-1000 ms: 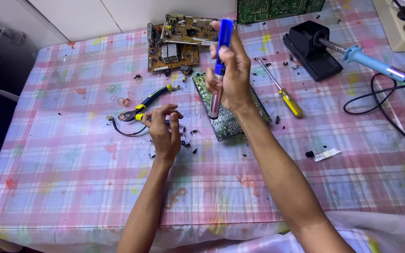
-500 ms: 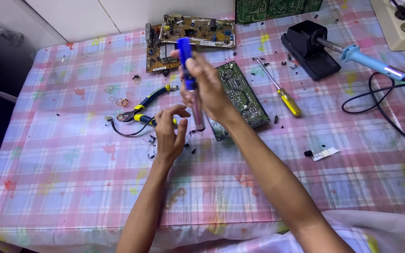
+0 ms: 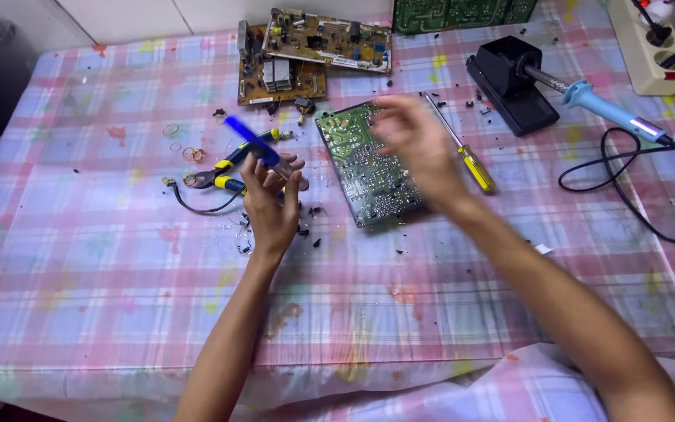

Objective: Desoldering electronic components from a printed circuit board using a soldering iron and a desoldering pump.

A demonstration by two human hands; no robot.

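left hand [image 3: 271, 205] holds blue-handled tool [image 3: 253, 142]; right hand [image 3: 419, 144] blurred, open above green circuit board [image 3: 365, 160]

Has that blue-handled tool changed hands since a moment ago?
Yes. The blue-handled tool went from the right hand to the left hand, leftward off the green circuit board.

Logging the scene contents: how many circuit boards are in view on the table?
4: green board under the right hand; two brown boards, overlapping, behind it; dark green board at the far edge, partly cut off.
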